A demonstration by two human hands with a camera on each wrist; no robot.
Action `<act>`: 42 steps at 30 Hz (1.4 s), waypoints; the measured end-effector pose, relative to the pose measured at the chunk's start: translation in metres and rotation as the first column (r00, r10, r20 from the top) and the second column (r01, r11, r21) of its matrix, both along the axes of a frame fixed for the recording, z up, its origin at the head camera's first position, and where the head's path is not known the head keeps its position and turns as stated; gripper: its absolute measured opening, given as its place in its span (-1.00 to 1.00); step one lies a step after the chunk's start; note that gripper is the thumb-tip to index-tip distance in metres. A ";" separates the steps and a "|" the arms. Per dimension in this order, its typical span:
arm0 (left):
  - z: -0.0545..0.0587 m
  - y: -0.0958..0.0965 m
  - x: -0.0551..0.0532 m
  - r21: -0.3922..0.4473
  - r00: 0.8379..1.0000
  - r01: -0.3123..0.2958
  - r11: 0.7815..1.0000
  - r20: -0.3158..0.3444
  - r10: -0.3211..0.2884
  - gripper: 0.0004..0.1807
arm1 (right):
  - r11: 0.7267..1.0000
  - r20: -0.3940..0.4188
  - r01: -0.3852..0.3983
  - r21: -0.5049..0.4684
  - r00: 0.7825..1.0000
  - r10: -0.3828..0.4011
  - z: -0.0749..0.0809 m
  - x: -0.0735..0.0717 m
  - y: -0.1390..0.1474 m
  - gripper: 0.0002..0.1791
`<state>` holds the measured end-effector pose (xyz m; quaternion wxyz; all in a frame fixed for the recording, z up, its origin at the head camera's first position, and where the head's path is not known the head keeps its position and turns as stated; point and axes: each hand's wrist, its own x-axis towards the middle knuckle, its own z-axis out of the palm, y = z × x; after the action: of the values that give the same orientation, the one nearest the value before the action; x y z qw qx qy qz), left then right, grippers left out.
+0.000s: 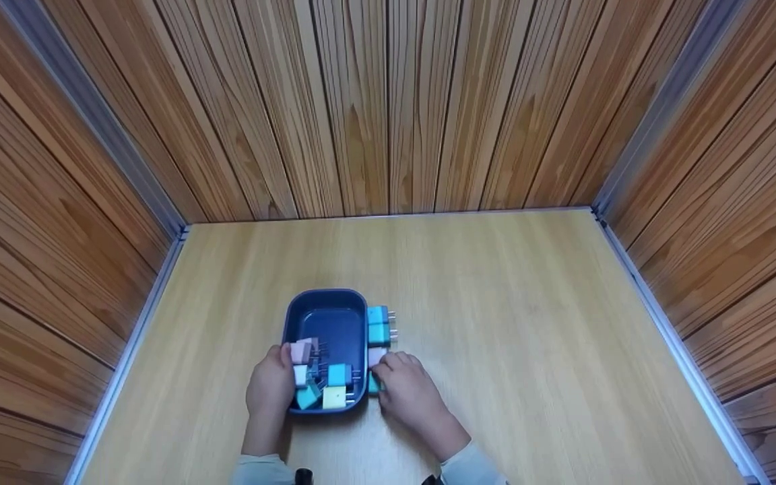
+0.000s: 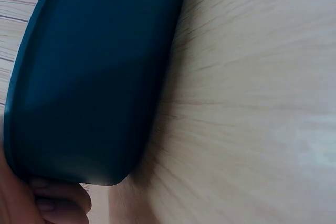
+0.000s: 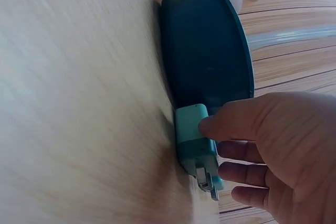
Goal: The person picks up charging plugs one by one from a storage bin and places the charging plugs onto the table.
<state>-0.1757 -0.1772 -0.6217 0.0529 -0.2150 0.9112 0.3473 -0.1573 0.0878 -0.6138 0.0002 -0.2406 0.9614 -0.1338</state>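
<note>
A dark blue tub lies lengthwise on the table with several small coloured plugs heaped in its near half. My left hand grips its left rim, thumb over the edge; fingers show below the tub's end in the left wrist view. Along the right wall stand two turquoise plugs, prongs pointing right. At a pale pink plug in that row, my right hand pinches with its fingertips. A teal plug lies under the thumb in the right wrist view; the pink one is hidden there.
The light wooden table extends around the tub. Wood-panelled walls enclose it at the back and both sides, with grey metal strips along the edges.
</note>
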 end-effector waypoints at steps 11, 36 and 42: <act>-0.001 -0.001 0.000 0.011 1.000 0.008 1.000 -0.010 -0.008 -0.41 | 0.998 0.028 0.025 -0.059 0.999 -0.024 0.010 -0.004 0.008 -0.57; -0.001 0.000 0.000 0.037 1.000 -0.006 0.999 0.001 0.006 -0.43 | 0.992 -0.012 -0.058 -0.109 0.998 0.057 0.036 -0.005 -0.008 -0.56; -0.002 -0.001 0.001 0.018 1.000 0.001 1.000 -0.008 -0.001 -0.43 | 0.985 -0.063 -0.160 -0.070 0.986 0.155 0.033 -0.006 -0.017 -0.57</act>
<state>-0.1750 -0.1779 -0.6234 0.0511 -0.2126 0.9084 0.3564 -0.1631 0.0704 -0.5805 -0.0260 -0.3195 0.9332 -0.1621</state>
